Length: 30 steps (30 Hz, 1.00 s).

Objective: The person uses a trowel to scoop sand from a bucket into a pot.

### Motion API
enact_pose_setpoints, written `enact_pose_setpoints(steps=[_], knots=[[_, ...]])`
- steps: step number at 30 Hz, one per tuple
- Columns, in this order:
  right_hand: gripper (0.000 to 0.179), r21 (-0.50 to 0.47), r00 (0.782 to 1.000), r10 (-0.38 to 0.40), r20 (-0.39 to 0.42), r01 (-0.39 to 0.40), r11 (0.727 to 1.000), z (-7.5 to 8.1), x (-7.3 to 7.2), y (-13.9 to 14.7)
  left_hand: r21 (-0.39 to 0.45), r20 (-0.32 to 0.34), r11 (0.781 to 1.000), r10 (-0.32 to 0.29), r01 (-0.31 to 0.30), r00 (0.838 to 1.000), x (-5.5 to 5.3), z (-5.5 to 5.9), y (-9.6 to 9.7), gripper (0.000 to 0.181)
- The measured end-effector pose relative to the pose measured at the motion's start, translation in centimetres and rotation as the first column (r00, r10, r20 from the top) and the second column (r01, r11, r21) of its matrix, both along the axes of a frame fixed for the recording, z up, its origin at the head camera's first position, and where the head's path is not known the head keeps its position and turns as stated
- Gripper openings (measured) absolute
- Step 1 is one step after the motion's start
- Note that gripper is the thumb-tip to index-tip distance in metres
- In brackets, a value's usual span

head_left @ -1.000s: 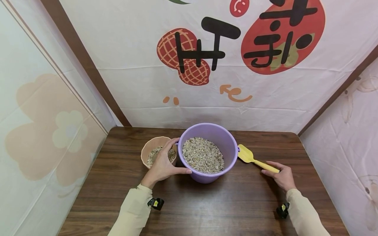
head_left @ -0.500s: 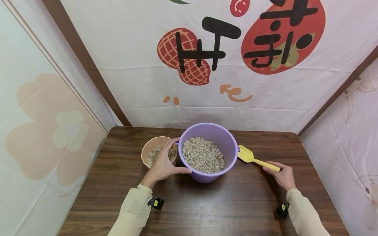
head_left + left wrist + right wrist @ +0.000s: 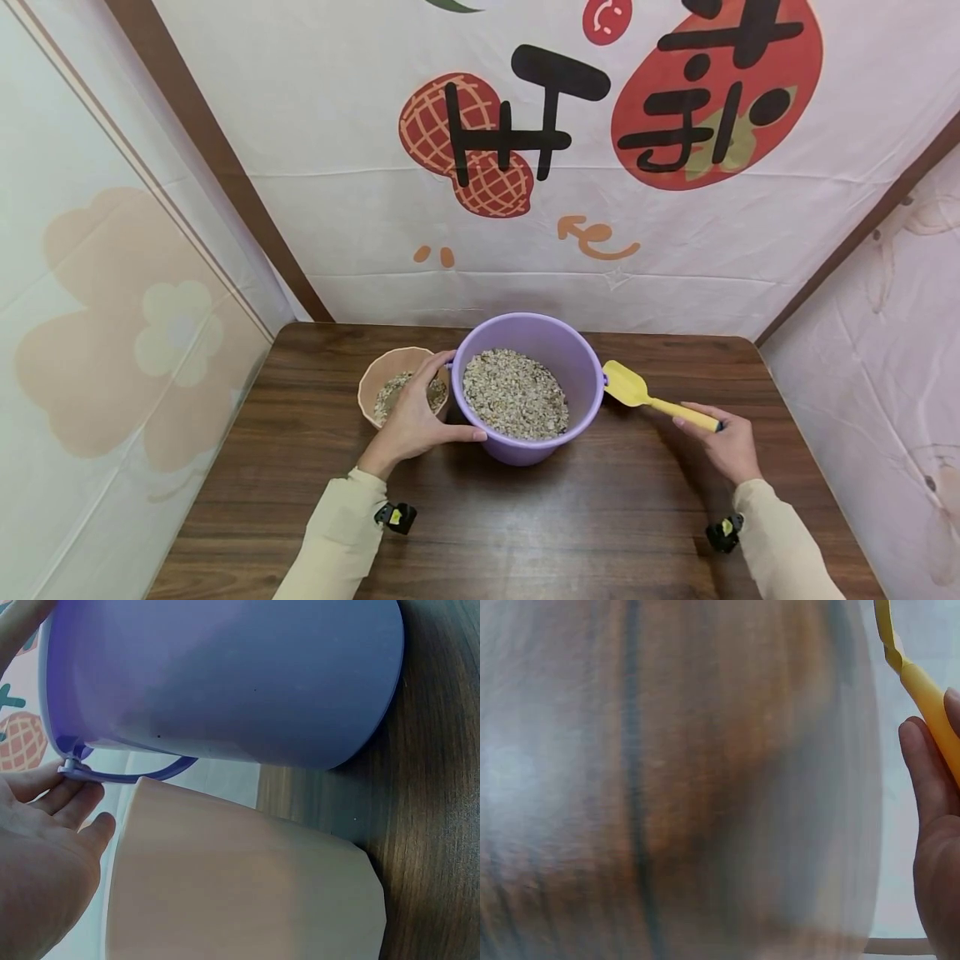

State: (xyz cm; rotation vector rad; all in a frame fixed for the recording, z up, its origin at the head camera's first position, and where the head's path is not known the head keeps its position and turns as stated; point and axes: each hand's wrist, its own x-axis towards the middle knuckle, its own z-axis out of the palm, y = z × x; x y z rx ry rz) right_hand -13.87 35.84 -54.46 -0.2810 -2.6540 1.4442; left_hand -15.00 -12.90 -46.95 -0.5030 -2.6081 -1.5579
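Note:
A purple bucket (image 3: 579, 371) stands on the table, partly filled with coarse beige grit (image 3: 516, 396). My left hand (image 3: 411, 425) grips its left rim, thumb on the front and fingers at the handle hinge. In the left wrist view the curved bucket handle (image 3: 169, 769) hangs by those fingers. Under that hand is a peach bowl (image 3: 369, 385) with scalloped rim, a little grit inside, partly hidden by the hand. On the right, my right hand (image 3: 726, 443) holds a yellow scoop (image 3: 626, 385) by its handle. The scoop's blade is beside the bucket's right side.
The brown wooden table (image 3: 540, 533) meets a printed white cloth wall (image 3: 360, 217) close behind the bucket. Cloth panels also flank it at left and right. Each sleeve carries a black wrist camera (image 3: 396, 517).
My right hand has shifted slightly to the right, and the scoop with it; its blade has tipped a little upward in the head view. The left hand and bucket stay put.

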Motion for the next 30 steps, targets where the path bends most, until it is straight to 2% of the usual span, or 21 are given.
enact_pose_setpoints(steps=[8, 18, 26, 30], knots=[[0.046, 0.036, 0.994, 0.036, -0.103, -0.032, 0.999, 3.4, 0.0, -0.6, -0.002, 0.003, 1.000, 0.001, -0.001, 1.000, 0.0, 0.0, 0.0, 0.117], [0.041, 0.077, 0.972, 0.076, -0.222, -0.061, 0.995, 7.4, -0.3, -0.7, 0.001, 0.003, 1.000, -0.004, 0.004, 1.000, 0.0, 0.1, 0.0, 0.117], [0.036, 0.094, 0.951, 0.105, -0.291, -0.081, 0.992, 11.0, -0.4, -1.3, 0.007, -0.014, 1.000, -0.006, 0.006, 1.000, 0.0, 0.2, 0.0, 0.117], [0.032, 0.071, 0.928, 0.126, -0.351, -0.108, 0.992, 13.5, -0.3, -2.1, 0.012, -0.010, 1.000, -0.009, 0.009, 1.000, 0.1, 0.2, 0.0, 0.117]])
